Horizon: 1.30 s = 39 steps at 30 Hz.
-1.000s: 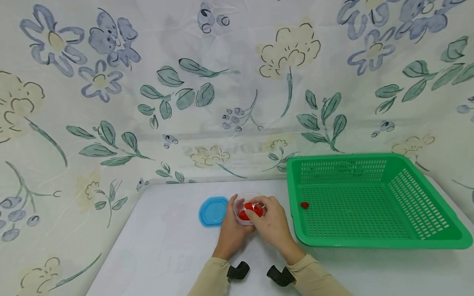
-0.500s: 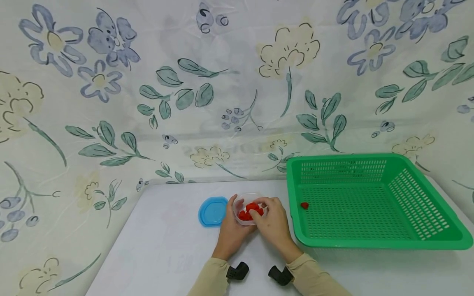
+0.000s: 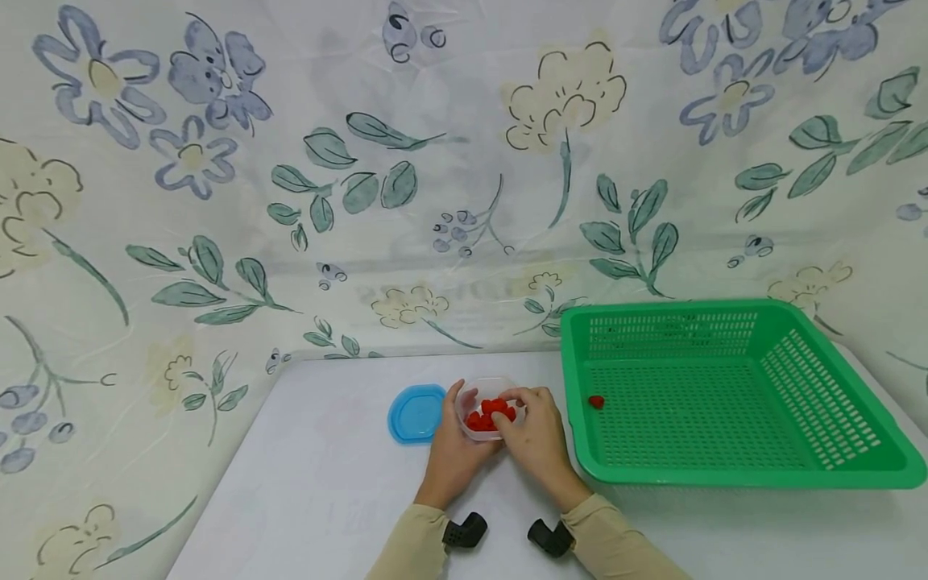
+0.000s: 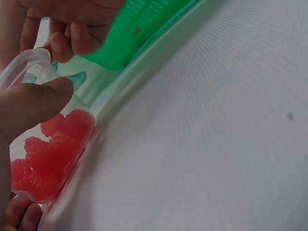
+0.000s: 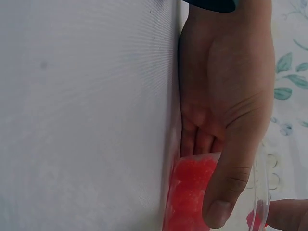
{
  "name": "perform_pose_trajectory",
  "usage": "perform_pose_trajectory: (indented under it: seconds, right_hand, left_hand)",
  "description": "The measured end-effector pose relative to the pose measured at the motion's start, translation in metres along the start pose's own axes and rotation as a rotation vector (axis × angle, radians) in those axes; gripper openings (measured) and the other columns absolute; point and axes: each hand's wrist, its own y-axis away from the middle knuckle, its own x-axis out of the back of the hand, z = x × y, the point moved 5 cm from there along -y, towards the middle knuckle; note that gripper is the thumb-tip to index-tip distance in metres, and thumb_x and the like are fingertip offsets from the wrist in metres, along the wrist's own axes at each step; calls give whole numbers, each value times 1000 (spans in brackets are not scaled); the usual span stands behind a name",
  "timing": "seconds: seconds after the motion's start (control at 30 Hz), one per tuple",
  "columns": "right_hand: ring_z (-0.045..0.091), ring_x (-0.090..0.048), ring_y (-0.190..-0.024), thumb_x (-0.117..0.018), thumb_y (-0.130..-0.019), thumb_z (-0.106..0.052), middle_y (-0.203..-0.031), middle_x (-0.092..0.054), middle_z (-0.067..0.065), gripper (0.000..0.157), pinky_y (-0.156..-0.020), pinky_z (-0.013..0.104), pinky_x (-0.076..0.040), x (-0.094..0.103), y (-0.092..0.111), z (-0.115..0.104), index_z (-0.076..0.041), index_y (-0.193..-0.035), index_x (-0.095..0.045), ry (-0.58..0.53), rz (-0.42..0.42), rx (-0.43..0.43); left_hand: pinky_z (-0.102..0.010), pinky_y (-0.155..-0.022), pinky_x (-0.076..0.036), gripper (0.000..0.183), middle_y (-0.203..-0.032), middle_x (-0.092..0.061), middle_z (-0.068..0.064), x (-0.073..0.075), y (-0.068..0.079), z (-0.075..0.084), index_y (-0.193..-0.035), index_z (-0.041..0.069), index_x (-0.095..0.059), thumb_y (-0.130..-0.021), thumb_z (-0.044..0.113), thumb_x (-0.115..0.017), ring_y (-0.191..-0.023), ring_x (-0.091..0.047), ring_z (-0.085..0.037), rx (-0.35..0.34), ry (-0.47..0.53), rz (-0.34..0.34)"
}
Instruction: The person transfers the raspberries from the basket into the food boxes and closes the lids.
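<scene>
A small clear plastic tub (image 3: 490, 388) with a pile of red raspberries (image 4: 50, 154) in it is held by my left hand (image 3: 455, 451). That hand's thumb (image 5: 224, 197) lies along the near wall, and its fingers go round the left side. From the right, my right hand (image 3: 540, 435) reaches over the rim, its thumb and forefinger inside the tub. In the right wrist view, a raspberry (image 5: 250, 220) shows at my right thumb tip, just inside the rim. The other right fingers (image 4: 81, 36) curl beside the tub's edge. The palms hide part of the tub.
A blue lid (image 3: 412, 420) lies on the white table (image 3: 312, 475) left of the tub. To the right stands a large green plastic basket (image 3: 747, 474) with a single raspberry (image 3: 596, 401) near its left side. A flower-patterned cloth (image 3: 464, 185) hangs behind the table.
My right thumb has shifted slightly right and the raspberries in the tub lie differently, more of them now showing. My left hand and the tub have barely moved.
</scene>
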Motion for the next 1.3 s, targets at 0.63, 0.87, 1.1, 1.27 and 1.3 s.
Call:
perform_pose_trajectory:
  seconds: [0.63, 0.87, 1.1, 1.27, 1.3]
  right_hand:
    - [20, -51, -78, -78, -82, -8, -97, -58, 14, 19, -62, 29, -43, 1, 2, -5, -5, -101, -73, 0, -16, 4]
    - [23, -51, -81, -76, -84, -10, -97, -59, 15, 19, -63, 29, -44, 6, 5, -16, -5, -102, -73, -22, -49, 32]
    - [23, -51, -84, -76, -86, -12, -98, -56, 9, 20, -63, 28, -44, 17, 8, -32, -8, -105, -73, -46, -76, 51]
    - [22, -50, -82, -77, -86, -12, -97, -56, 7, 20, -61, 28, -43, 29, 10, -44, -11, -106, -73, -54, -76, 73]
    - [21, -49, -81, -77, -86, -12, -96, -56, 6, 20, -61, 28, -43, 31, 10, -46, -11, -106, -73, -57, -76, 80]
  left_hand:
    - [-55, -106, -44, 101, -151, -48, -10, 0, 0, -1, -155, 14, -25, -77, 22, -89, -138, -45, -35, 11, 25, -13]
    - [-54, -107, -44, 102, -151, -48, -8, 0, 1, -1, -156, 16, -25, -76, 25, -89, -138, -45, -34, 32, 35, -17]
    - [-56, -107, -42, 103, -152, -47, -10, 0, 0, 0, -155, 14, -24, -76, 21, -89, -138, -44, -36, 26, 32, -19]
    - [-54, -107, -44, 103, -151, -48, -10, 0, 0, 1, -155, 14, -23, -76, 19, -89, -137, -45, -35, 15, 19, -17]
    - [-53, -107, -44, 103, -151, -48, -10, 0, 0, 0, -155, 14, -23, -76, 19, -89, -137, -45, -34, 16, 19, -16]
